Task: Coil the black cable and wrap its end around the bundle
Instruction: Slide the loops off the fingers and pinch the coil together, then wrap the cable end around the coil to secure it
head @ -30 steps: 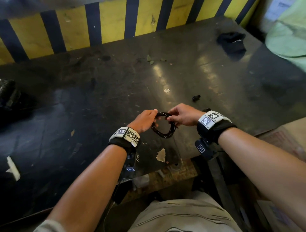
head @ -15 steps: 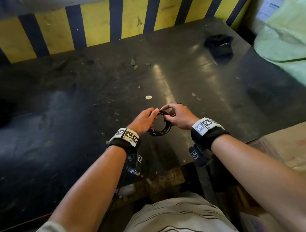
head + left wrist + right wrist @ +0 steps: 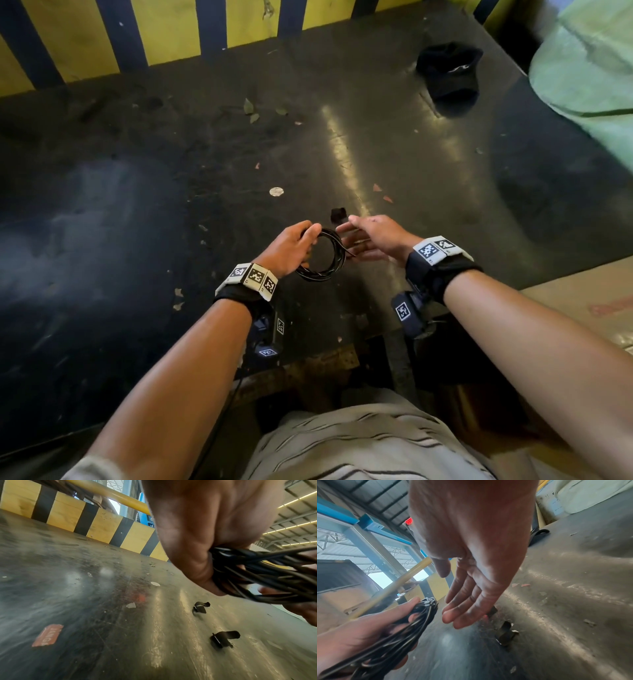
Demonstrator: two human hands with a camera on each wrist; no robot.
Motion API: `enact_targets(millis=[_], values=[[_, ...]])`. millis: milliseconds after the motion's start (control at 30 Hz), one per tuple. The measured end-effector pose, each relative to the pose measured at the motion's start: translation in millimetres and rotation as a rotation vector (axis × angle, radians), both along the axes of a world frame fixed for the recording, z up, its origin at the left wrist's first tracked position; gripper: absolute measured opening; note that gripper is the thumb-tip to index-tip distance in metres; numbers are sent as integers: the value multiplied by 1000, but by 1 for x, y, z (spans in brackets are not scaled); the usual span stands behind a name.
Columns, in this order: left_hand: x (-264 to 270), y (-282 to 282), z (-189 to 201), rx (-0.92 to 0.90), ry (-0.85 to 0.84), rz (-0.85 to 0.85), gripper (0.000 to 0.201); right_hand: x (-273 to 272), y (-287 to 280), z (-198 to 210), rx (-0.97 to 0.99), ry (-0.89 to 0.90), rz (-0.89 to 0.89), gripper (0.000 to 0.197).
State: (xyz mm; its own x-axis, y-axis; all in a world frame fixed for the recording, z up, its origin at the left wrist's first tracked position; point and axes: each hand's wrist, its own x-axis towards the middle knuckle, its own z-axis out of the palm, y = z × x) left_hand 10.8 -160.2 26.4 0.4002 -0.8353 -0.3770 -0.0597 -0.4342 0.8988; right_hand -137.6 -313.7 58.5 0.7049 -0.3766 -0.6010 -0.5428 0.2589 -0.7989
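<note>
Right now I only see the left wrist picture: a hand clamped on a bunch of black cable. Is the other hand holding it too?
Observer: No. The right wrist view shows the right hand open, fingers straight, next to the black cable but not gripping it.
Operator: Is the cable a proper loop?
Observer: Yes. From the head view it is a round coil, held by the left hand alone.
Operator: Anything farther off on that surface?
Observer: A black cap lies at the far right of the table.
</note>
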Motion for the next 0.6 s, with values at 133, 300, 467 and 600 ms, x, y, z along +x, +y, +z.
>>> enact_targets(millis=[133, 300, 467, 600], values=[[-3, -6, -5, 20, 21, 8, 30, -2, -11, -4, -108, 69, 99, 43], [5, -11, -11, 25, 49, 44, 32, -7, -44, -24, -525, 168, 84, 26], [17, -15, -18, 72, 35, 50, 31, -18, -66, -53, -672, 371, 330, 22], [17, -17, -22, 106, 38, 52, 28, -14, -64, -73, -671, 389, 391, 29]])
